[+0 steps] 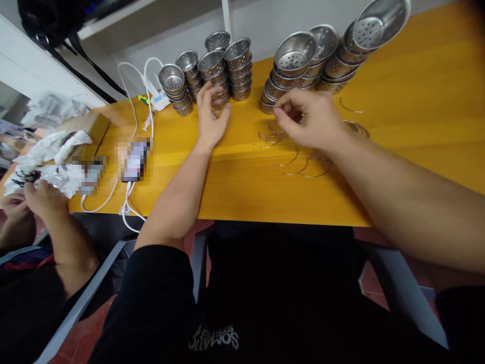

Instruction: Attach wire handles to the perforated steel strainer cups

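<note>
My left hand (212,115) is raised in front of a stack of perforated metal cups (211,65), its fingers apart and nothing visible in it. To the right, my right hand (308,117) has thumb and fingertips pressed together near the foot of a taller cup stack (295,55); anything between the fingertips is too small to make out. Beneath and beside the right hand, several thin curved wires (305,174) lie on the yellow table (238,187). Another curved wire (351,108) rests farther right.
More cup stacks (238,55) stand along the wall, one tall stack (379,30) leaning right. Left are a phone (135,162) with white cables, a power adapter (159,100), plastic bags (56,146) and another person's hands (43,199).
</note>
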Tool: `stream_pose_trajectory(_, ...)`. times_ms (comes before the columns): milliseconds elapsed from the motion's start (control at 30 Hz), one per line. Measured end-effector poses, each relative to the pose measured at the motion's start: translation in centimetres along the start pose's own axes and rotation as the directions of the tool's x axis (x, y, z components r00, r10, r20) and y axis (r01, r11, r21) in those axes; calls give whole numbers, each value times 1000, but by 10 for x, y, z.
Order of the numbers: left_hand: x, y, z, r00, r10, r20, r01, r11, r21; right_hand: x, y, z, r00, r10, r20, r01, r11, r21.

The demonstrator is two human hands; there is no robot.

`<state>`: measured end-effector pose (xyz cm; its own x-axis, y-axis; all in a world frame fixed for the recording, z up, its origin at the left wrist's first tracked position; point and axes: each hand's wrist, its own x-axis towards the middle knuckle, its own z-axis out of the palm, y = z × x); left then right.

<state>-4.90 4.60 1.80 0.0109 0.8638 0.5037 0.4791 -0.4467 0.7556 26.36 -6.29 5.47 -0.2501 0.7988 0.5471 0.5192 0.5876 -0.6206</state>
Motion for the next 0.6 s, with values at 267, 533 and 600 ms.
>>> stream_pose_trajectory(267,8,15,-16,997,80,-20,-78,994,73,-1,6,2,999,-36,28,36,999,-3)
stream_pose_trajectory(533,63,-8,-32,978,146,146,-177,957,229,-1,15,4,999,-20,45,18,999,43)
stream_pose_trajectory(600,76,-10,-35,974,165,156,-199,952,234,-1,13,3,999,13,50,-15,998,53)
